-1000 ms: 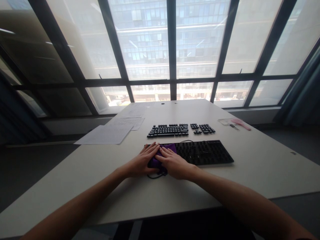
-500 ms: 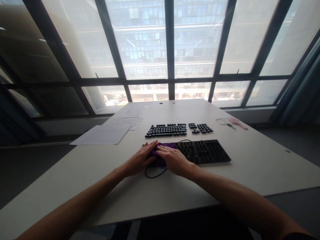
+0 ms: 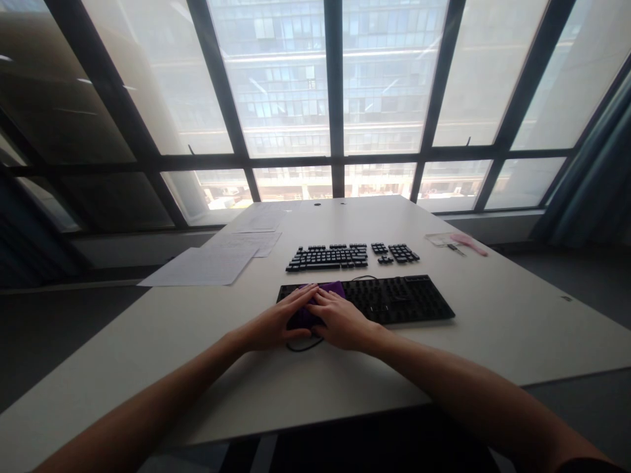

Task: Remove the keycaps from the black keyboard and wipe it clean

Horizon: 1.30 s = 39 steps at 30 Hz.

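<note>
A black keyboard base (image 3: 419,301) without its caps lies along the front part of the white desk. On its left half is a purple cloth (image 3: 336,287), partly hidden under my hands. My left hand (image 3: 276,320) rests on the cloth from the left, fingers stretched out flat. From the right, my right hand (image 3: 345,323) presses down with straight fingers, its tips meeting those of the left. Behind the keyboard, rows of loose black keycaps (image 3: 328,257) are laid out in keyboard order, with a number-pad group (image 3: 404,253) to their right.
A black cable (image 3: 304,348) loops out at the keyboard's front edge. Paper sheets (image 3: 197,267) lie on the left of the desk (image 3: 256,394). To the right sit a pink handled item (image 3: 470,245), a small dark tool (image 3: 456,249) and a clear plastic piece (image 3: 436,241). Windows stand beyond.
Both hands have slid a little to the right over the keyboard, uncovering its left end. The fingertips are now closer together. The keycaps have stayed put.
</note>
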Motion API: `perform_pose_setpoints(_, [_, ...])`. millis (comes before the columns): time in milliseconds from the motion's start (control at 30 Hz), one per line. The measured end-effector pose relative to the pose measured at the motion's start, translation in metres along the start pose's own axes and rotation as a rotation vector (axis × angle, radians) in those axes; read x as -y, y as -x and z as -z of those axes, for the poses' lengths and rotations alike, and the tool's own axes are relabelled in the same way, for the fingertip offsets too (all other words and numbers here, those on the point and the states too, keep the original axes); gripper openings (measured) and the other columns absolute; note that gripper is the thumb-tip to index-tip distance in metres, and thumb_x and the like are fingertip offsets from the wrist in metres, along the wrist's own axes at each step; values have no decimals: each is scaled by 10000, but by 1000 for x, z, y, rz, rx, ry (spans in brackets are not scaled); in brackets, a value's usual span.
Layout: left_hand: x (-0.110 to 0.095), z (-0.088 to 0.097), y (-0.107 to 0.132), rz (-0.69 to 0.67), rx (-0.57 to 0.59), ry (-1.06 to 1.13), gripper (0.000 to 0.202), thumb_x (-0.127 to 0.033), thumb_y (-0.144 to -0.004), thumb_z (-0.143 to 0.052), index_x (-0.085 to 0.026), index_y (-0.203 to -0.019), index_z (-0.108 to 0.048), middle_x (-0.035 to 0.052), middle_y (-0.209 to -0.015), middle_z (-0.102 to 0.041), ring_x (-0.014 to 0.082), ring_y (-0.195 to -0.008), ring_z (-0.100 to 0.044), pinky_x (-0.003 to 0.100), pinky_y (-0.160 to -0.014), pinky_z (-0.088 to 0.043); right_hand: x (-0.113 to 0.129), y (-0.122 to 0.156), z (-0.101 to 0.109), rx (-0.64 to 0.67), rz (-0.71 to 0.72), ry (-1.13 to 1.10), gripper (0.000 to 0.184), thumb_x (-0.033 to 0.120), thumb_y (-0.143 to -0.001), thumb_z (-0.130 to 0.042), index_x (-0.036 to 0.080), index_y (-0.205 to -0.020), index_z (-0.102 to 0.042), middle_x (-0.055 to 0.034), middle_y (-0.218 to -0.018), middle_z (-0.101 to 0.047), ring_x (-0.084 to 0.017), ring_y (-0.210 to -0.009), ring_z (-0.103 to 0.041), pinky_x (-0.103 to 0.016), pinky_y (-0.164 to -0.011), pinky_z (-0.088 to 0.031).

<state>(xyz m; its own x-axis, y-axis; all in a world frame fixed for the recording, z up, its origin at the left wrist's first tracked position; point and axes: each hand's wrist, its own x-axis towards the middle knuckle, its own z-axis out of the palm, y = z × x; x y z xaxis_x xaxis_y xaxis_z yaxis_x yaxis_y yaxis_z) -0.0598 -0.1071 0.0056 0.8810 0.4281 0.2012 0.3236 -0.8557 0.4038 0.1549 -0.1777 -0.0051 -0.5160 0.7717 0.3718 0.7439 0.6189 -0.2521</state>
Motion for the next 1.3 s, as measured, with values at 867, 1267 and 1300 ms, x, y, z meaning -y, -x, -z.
perform_pose_setpoints(867, [10,-3,-2,9,-3,-157,877,-453,-870,-681,-261,-1574,-194,126,-1621,-220,345,-1498,-174,570,-1213,-175,1,-3,-3,-14,-103,18,433,239,-931,-534,146,-1353,-569,-137,-1477,-500,-292,-1418,-387,-464,-1172,-312])
perform_pose_setpoints(1267, [6,-1,-3,10,-32,-161,829,-420,-873,-686,-277,-1560,-247,107,-1608,-271,342,-1489,-217,565,-1214,-196,3,-4,4,-59,-151,-19,233,168,-894,-544,160,-1063,-704,-125,-1309,-638,-265,-1256,-560,-398,-1067,-428])
perform_pose_setpoints(1300, [6,-2,-3,4,-39,-156,836,-419,-870,-689,-276,-1562,-242,109,-1604,-279,342,-1487,-223,563,-1214,-198,3,-4,2,-82,-140,-27,263,169,-890,-556,158,-1119,-685,-127,-1345,-613,-266,-1309,-512,-420,-1107,-385])
